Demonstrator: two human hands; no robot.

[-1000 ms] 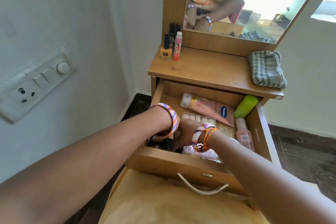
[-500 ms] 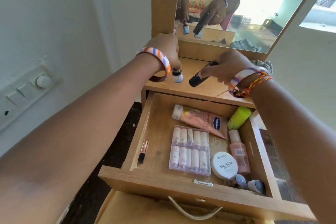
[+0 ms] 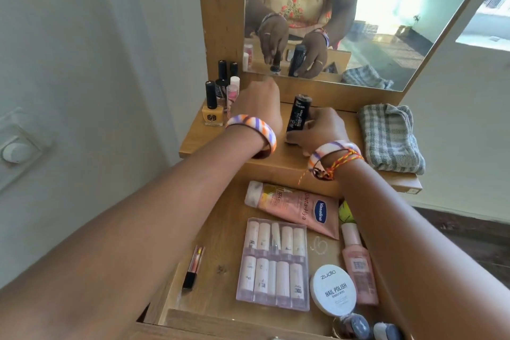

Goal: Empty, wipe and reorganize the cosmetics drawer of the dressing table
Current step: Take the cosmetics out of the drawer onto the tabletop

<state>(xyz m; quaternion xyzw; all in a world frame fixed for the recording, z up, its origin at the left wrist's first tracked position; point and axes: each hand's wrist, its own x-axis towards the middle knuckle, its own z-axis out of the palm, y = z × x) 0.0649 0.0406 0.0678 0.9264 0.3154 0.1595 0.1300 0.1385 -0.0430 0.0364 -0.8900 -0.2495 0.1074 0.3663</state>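
Observation:
The dressing table's drawer (image 3: pixel 220 240) is pulled out below my arms. In it lie a pink Vaseline tube (image 3: pixel 298 210), a clear case of small bottles (image 3: pixel 273 262), a white nail polish wipes tub (image 3: pixel 332 290), a pink bottle (image 3: pixel 358 262), a green bottle (image 3: pixel 345 214) and a slim lip stick (image 3: pixel 194 268). On the tabletop (image 3: pixel 198 141) my right hand (image 3: pixel 320 130) grips a black makeup stick (image 3: pixel 299 113) standing upright. My left hand (image 3: pixel 259 103) is lowered beside it; the mirror shows its fingers pinching the cap of a small bottle hidden behind the hand.
A yellow nail polish bottle (image 3: pixel 212 112), black-capped bottles (image 3: pixel 223 72) and a pink-and-white tube (image 3: pixel 233 91) stand at the tabletop's back left. A folded checked cloth (image 3: pixel 390 138) lies at its right. The mirror (image 3: pixel 386 22) rises behind. The wall with a switch plate (image 3: pixel 16 149) is close on the left.
Both hands rose out of the drawer with a small bottle and the black stick, then came down onto the tabletop. The stick now stands upright.

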